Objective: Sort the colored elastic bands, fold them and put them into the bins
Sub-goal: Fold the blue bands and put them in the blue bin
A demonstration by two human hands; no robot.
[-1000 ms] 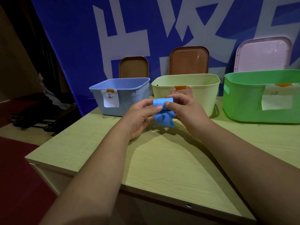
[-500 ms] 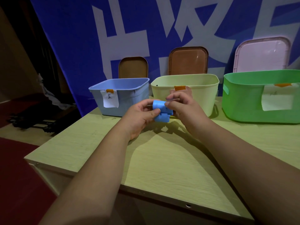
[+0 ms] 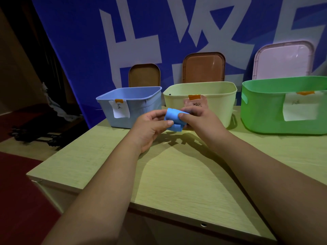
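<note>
Over mid table (image 3: 177, 174), just near of blue bin (image 3: 138, 110) and yellow bin (image 3: 212, 103): folded blue band (image 3: 174, 121) off the surface, pinched from both sides. Grip: left hand (image 3: 150, 128) curled on its left edge, right hand (image 3: 200, 122) curled on its right, thumb on top. Far right: green bin (image 3: 265, 112).

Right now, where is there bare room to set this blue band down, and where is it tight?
Bare: the near half of the table between the forearms, and the wood before the green bin. Crowded: the back row of blue bin, cream bin and green bin; left hand and right hand pinch the blue band in front of the cream bin.
</note>
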